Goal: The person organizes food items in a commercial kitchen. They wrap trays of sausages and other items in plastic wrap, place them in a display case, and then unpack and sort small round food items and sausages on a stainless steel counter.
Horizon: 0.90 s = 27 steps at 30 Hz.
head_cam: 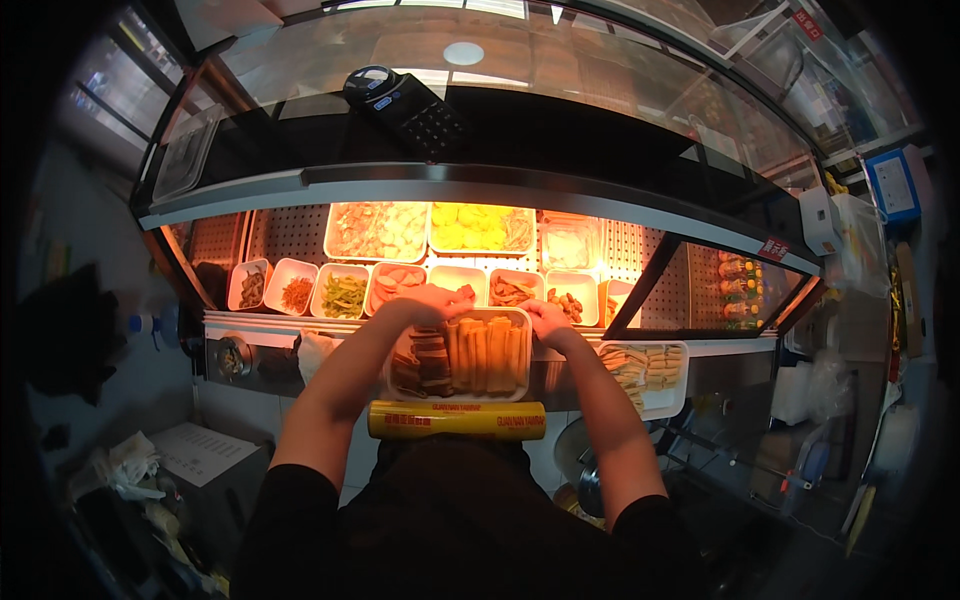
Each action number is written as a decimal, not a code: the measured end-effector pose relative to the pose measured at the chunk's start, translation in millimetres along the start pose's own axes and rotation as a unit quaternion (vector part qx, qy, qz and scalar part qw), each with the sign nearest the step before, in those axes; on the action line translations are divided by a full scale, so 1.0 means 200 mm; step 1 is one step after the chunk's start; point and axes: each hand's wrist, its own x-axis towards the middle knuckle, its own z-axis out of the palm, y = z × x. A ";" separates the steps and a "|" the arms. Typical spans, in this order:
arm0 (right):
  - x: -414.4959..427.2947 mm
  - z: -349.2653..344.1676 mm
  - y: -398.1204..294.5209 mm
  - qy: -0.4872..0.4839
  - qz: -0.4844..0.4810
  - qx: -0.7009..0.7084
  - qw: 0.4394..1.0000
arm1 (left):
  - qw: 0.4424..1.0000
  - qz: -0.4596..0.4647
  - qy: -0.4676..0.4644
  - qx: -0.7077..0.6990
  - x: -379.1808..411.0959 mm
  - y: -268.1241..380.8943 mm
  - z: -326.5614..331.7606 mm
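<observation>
My left hand [433, 301] is over the far left edge of a white plastic tray [459, 398], its fingertips near a small tub of pinkish food. My right hand [549, 324] is at the tray's far right corner, fingers bent at the rim. Whether either hand grips the rim or holds cling film is not clear. In the tray, dark brown sliced food [433, 361] lies left of upright-laid pale yellow rolls [489, 354]. A yellow roll of cling film [457, 420] lies across the near side of the tray, close to my body.
Beyond my hands, a lit display case holds a row of small white tubs, one with green food [343, 291], and larger trays behind. Another white tray [675, 401] of rolled food stands at right. The case's metal-edged top [480, 180] overhangs; a black keypad device [409, 109] rests above.
</observation>
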 end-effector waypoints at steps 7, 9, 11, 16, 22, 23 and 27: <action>-0.20 0.16 0.00 0.352 0.074 -0.101 0.928 | 0.991 -0.074 -0.003 0.111 0.02 0.09 0.03; -0.43 0.23 -0.06 0.332 0.028 -0.139 0.932 | 0.990 -0.071 0.005 0.121 0.00 0.07 0.04; -0.66 0.29 -0.02 0.294 0.032 -0.150 0.944 | 0.988 -0.055 0.019 0.141 0.03 0.02 0.07; -0.95 0.46 0.11 0.230 -0.070 -0.148 0.959 | 0.983 -0.019 0.055 0.174 0.07 -0.02 0.11; -0.92 0.45 0.14 0.151 -0.077 0.010 0.985 | 0.979 0.036 0.093 0.180 0.07 -0.08 0.09; -0.92 0.44 0.13 0.143 -0.050 0.006 0.988 | 0.976 0.059 0.098 0.184 0.05 -0.08 0.08; -0.93 0.37 0.02 0.121 0.008 0.012 0.993 | 0.986 0.062 0.101 0.119 0.04 -0.07 0.08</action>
